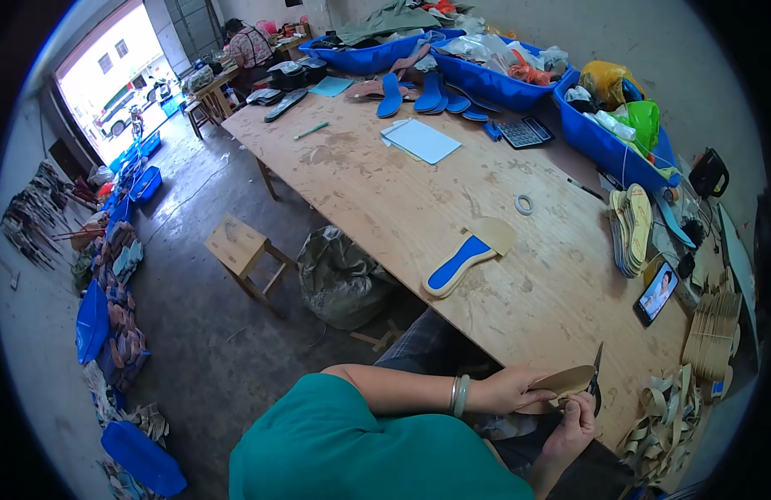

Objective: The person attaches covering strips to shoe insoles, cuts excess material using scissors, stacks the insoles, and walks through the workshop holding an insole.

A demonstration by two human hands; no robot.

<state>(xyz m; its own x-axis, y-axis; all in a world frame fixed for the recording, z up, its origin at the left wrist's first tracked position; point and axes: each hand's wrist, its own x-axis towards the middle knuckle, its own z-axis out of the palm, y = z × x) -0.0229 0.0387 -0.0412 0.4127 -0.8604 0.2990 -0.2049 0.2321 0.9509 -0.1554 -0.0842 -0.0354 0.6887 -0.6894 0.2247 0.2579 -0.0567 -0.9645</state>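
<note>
My left hand (pixel 512 390), with bangles at its wrist, is closed on a tan insole (pixel 566 381) near the table's front edge. Thumb and fingers of my right hand (pixel 571 427) are pinched together at the lower edge of that insole. Scissors (pixel 598 379) with dark handles are right against my right hand, blades pointing away from me. Whether that hand also holds them I cannot tell. Farther off on the table lies a tan-edged insole with a blue top (pixel 459 265), over a wider tan piece (pixel 492 236).
Stacked insoles (pixel 632 227), a lit phone (pixel 656 293), a tan bundle (pixel 712 337) and curled scraps (pixel 665 421) crowd the right side. A tape roll (pixel 524 204), white sheets (pixel 422 140) and blue bins (pixel 502 83) are beyond. A stool (pixel 238 242) stands left; another person (pixel 250 48) sits far back.
</note>
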